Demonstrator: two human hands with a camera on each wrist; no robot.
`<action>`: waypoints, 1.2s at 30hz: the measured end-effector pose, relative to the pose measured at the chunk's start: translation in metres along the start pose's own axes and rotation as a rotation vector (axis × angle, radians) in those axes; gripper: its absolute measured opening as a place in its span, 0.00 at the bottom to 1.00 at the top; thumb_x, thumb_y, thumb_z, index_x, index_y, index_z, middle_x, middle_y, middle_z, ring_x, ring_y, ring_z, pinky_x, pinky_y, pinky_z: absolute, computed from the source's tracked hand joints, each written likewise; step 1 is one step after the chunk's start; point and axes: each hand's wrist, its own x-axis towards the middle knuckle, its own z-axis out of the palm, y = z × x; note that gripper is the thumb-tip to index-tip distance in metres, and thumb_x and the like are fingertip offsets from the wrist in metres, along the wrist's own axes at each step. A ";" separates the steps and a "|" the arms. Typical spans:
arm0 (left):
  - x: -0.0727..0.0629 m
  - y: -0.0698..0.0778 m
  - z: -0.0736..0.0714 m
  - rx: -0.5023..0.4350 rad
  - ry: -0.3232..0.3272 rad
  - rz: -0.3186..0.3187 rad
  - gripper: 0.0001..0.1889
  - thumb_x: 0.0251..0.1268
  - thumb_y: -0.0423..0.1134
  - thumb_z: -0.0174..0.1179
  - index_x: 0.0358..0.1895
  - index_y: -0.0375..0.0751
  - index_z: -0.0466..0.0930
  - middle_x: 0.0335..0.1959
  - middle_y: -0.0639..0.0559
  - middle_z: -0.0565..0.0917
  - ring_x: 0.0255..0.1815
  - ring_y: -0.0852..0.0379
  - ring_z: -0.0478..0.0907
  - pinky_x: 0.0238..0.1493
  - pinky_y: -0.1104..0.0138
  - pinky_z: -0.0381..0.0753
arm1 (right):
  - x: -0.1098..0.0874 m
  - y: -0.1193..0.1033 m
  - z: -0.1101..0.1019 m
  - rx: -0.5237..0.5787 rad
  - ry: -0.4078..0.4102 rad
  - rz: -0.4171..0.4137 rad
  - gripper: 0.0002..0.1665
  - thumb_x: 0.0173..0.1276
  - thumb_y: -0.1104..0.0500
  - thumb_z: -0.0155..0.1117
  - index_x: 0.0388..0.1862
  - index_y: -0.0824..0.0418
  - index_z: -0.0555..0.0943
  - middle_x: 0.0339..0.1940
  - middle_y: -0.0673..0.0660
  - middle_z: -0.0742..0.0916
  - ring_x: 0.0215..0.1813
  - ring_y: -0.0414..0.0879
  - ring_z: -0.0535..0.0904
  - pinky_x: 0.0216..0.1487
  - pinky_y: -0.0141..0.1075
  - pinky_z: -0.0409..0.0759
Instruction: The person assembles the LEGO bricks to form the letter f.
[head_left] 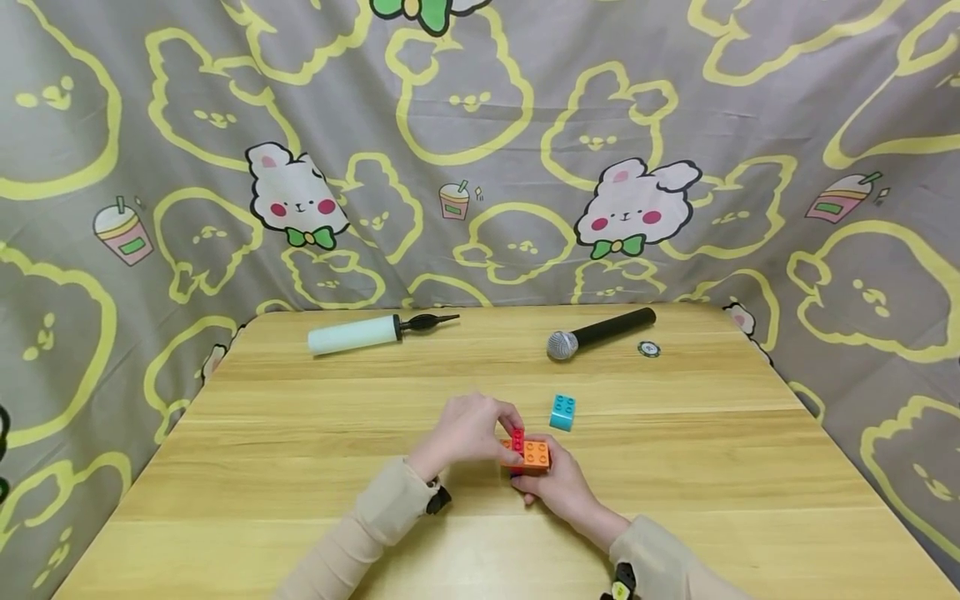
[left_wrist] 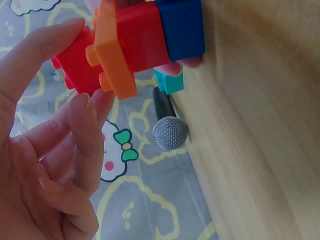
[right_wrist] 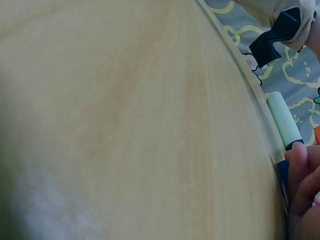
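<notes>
In the head view my left hand [head_left: 471, 427] pinches a small red toy brick [head_left: 517, 438] between thumb and fingertips, on the studded top of an orange brick [head_left: 536, 453]. The left wrist view shows a second red brick [left_wrist: 142, 37] under the orange one, with a blue brick [left_wrist: 183, 30] at the bottom of this stack. From the right side, my right hand [head_left: 566, 490] grips the stack low over the table. Just beyond it sits a loose teal brick [head_left: 562, 412] with studs up.
On the wooden table [head_left: 300, 467], a pale green hand pump [head_left: 354, 334] lies at the back left. At the back right are a black microphone [head_left: 603, 331] and a round chip [head_left: 649, 349]. A patterned curtain [head_left: 465, 250] hangs behind the table.
</notes>
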 end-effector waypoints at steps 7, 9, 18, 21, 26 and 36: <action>-0.001 0.000 0.005 0.004 0.020 0.003 0.15 0.37 0.56 0.75 0.31 0.63 0.83 0.32 0.72 0.85 0.22 0.68 0.67 0.24 0.70 0.62 | 0.000 0.000 -0.001 -0.002 0.011 -0.004 0.34 0.52 0.71 0.70 0.58 0.69 0.69 0.39 0.61 0.84 0.20 0.44 0.77 0.24 0.34 0.79; -0.001 0.000 0.005 -0.005 0.018 -0.002 0.14 0.37 0.56 0.75 0.31 0.63 0.83 0.32 0.72 0.85 0.22 0.68 0.66 0.24 0.70 0.61 | 0.000 0.001 -0.001 -0.004 0.010 -0.002 0.33 0.53 0.72 0.69 0.58 0.69 0.69 0.39 0.61 0.84 0.20 0.44 0.77 0.24 0.34 0.79; 0.000 -0.002 0.008 -0.042 0.014 -0.013 0.15 0.37 0.56 0.75 0.31 0.61 0.84 0.29 0.69 0.84 0.20 0.66 0.62 0.22 0.70 0.60 | 0.000 -0.001 -0.001 0.008 0.010 0.001 0.34 0.54 0.71 0.70 0.60 0.69 0.68 0.39 0.61 0.84 0.20 0.44 0.77 0.25 0.34 0.79; 0.000 -0.002 0.006 -0.039 0.006 -0.008 0.14 0.38 0.55 0.75 0.30 0.60 0.84 0.25 0.66 0.82 0.20 0.66 0.61 0.22 0.70 0.60 | 0.000 -0.001 0.000 0.009 0.016 0.001 0.35 0.53 0.70 0.70 0.60 0.69 0.68 0.39 0.61 0.84 0.19 0.44 0.78 0.25 0.34 0.79; 0.003 0.001 0.002 0.006 -0.011 0.021 0.14 0.39 0.56 0.75 0.29 0.59 0.83 0.23 0.66 0.81 0.21 0.65 0.63 0.23 0.71 0.60 | 0.001 0.000 -0.001 0.001 0.020 0.010 0.34 0.53 0.70 0.70 0.60 0.69 0.69 0.38 0.60 0.84 0.19 0.44 0.78 0.25 0.34 0.79; 0.004 0.000 0.002 0.051 -0.037 -0.007 0.15 0.39 0.58 0.74 0.31 0.60 0.85 0.20 0.68 0.77 0.21 0.64 0.63 0.25 0.69 0.59 | 0.002 0.000 0.000 -0.004 0.010 0.011 0.34 0.53 0.70 0.71 0.59 0.68 0.69 0.37 0.60 0.84 0.19 0.45 0.78 0.25 0.34 0.79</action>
